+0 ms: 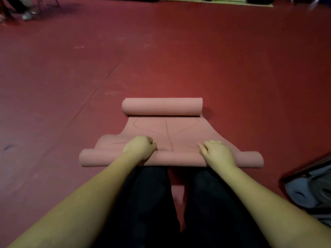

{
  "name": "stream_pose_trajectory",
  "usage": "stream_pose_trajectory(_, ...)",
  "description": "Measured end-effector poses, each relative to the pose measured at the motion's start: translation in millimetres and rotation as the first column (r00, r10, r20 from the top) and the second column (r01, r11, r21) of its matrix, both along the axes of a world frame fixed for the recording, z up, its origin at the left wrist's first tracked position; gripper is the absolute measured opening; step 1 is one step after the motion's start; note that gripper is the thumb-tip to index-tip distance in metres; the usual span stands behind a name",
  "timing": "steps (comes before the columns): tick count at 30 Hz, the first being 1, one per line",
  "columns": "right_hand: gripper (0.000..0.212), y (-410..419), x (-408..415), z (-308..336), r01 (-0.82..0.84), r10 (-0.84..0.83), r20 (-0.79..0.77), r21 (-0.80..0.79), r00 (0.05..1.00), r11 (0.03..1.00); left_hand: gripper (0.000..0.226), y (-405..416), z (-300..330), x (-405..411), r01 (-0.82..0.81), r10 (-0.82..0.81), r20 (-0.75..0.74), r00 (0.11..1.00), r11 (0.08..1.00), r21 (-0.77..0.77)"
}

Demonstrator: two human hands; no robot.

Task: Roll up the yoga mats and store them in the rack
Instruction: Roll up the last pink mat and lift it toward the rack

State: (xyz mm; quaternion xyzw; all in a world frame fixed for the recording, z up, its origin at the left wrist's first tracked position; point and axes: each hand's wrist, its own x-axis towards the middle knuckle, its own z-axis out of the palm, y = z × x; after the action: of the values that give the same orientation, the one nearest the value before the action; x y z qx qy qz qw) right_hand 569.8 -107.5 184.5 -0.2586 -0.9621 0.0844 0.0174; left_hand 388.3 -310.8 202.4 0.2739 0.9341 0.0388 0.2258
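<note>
Left hand (140, 149) fingers curled, gripping pink mat's near roll (170, 159) | right hand (217, 153) fingers straighter, pressing same roll

We see a dark red floor (179, 51) filling most of the view, crossed by a faint diagonal seam (93, 93) on the left. At the upper left we note pale shoes (26, 15) beside thin dark legs of furniture (48, 3). Along the top edge lies a greenish strip (206, 0). Dark trousers (152, 203) occupy the lower centre.
</note>
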Motion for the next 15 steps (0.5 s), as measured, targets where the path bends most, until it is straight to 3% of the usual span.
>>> stream_pose_trajectory(3,0.047,-10,10,-9,-0.016,0.019,-0.095,0.033,0.995,0.999,0.023,2,-1,-11,-0.018,0.019,0.079,0.997,1.0,-0.006)
stream_pose_trajectory(8,0.05,-16,8,-18,-0.01,0.012,-0.024,0.09,1.0,0.996,0.025,9,-2,-15,-0.014,0.013,0.092,0.996,1.0,0.003)
stream_pose_trajectory(12,0.047,-7,-8,-10,0.021,-0.025,0.075,0.064,0.997,0.998,0.04,-1,-4,3,0.079,-0.025,-0.299,0.954,0.982,0.172)
stream_pose_trajectory(15,0.051,3,-21,-6,0.037,-0.03,0.168,-0.04,0.985,0.999,0.051,-14,-12,22,0.164,-0.019,-0.451,0.893,0.945,0.284)
